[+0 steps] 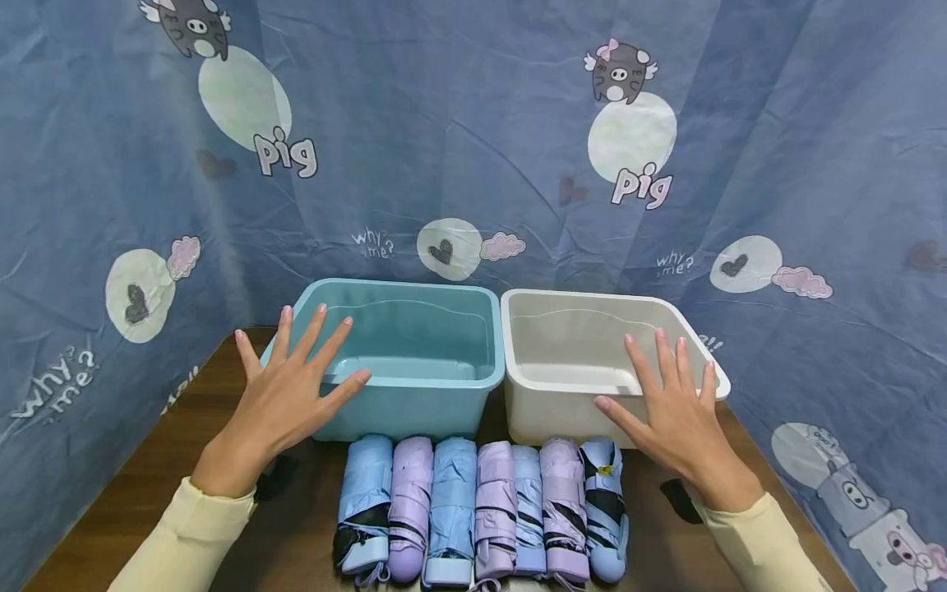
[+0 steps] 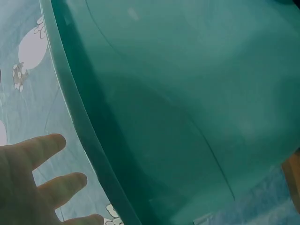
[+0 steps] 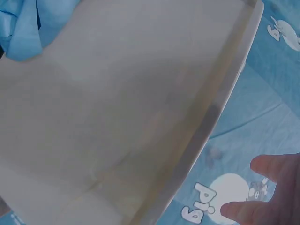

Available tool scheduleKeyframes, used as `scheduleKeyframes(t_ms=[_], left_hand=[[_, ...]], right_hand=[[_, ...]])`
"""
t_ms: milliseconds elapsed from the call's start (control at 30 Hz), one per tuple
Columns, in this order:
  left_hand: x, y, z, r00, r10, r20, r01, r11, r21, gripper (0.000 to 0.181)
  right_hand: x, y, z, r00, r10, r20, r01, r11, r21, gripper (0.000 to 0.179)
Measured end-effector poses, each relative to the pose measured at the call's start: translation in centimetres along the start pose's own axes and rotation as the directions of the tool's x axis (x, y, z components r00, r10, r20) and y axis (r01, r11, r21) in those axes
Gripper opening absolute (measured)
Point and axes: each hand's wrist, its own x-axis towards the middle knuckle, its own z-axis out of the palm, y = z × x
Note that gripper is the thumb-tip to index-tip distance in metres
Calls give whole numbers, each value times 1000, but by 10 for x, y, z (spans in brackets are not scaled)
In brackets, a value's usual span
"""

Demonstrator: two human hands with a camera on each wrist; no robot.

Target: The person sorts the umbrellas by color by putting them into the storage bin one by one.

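In the head view my left hand [image 1: 284, 403] hovers with spread fingers over the left part of a teal plastic bin [image 1: 407, 411]. My right hand [image 1: 676, 415] is spread likewise over the right part of a white bin [image 1: 562, 411]. Neither hand holds anything. A row of folded umbrellas lies in front of the bins, light blue ones [image 1: 453, 501] alternating with light purple ones [image 1: 411, 493]. The left wrist view shows my fingers [image 2: 63, 187] beside the teal bin's wall [image 2: 187, 93]; the right wrist view shows fingers [image 3: 248, 212] beside the white bin [image 3: 117, 103].
Both bins stand side by side on a dark brown wooden table [image 1: 296, 526]. A blue cloth [image 1: 473, 148] printed with pigs hangs behind and around the table. A small black object [image 1: 681, 500] lies by my right wrist.
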Motion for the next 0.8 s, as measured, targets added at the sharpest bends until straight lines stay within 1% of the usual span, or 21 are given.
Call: scheduleKeyframes(t_ms=[100,233,367,500,600,800], left_hand=[[1,-2,0,1000,16,-7,-16,1000,-6,80],[2,-6,1,1000,22,6,-22,999,-24,79],[4,-12,1,1000,9,25,-8,999,-39,78],[4,-20,0,999,-16,43,18,999,-49,78],[4,-26,-3,999,-29,36,32,998,-61,78],[5,-36,-4,1000,-27,-8,26,995,-101,77]], right_hand=[[-3,1,0,1000,7,-6,-7,1000,1,87],[-7,2,0,1000,11,-7,-11,1000,-1,87],[-8,3,-1,1000,20,-4,-20,1000,-5,87],[-8,2,-2,1000,20,-2,-20,1000,0,86],[-9,1,-3,1000,18,-4,-18,1000,-1,86],[-17,-1,-4,1000,6,-22,-6,1000,8,86]])
